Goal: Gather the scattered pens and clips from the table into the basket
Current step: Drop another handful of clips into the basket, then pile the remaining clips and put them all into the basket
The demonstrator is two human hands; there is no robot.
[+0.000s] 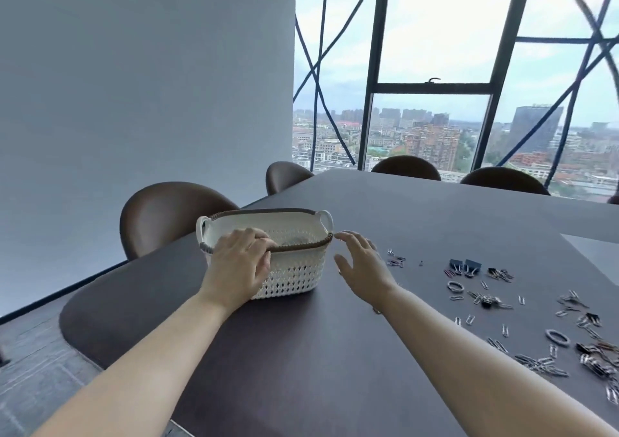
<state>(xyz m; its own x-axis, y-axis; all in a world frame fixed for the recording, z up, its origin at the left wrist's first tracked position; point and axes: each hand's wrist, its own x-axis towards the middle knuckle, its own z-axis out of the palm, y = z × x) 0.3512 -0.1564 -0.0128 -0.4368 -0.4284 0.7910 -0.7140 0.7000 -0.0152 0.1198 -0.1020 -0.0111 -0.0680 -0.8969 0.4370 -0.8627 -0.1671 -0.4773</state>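
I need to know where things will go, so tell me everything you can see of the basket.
The basket is white, plastic by its look, with latticed walls, a dark braided rim and a looped handle at each end. It stands upright on the dark table, near its left edge. The left hand rests on its near rim, fingers curled inside. The right hand hovers open beside it, not touching. Its contents are unclear.

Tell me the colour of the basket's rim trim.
Dark brown, on a white basket; head view.

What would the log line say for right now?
left hand: gripping basket rim | right hand: open, empty, beside basket | clips: scattered on table
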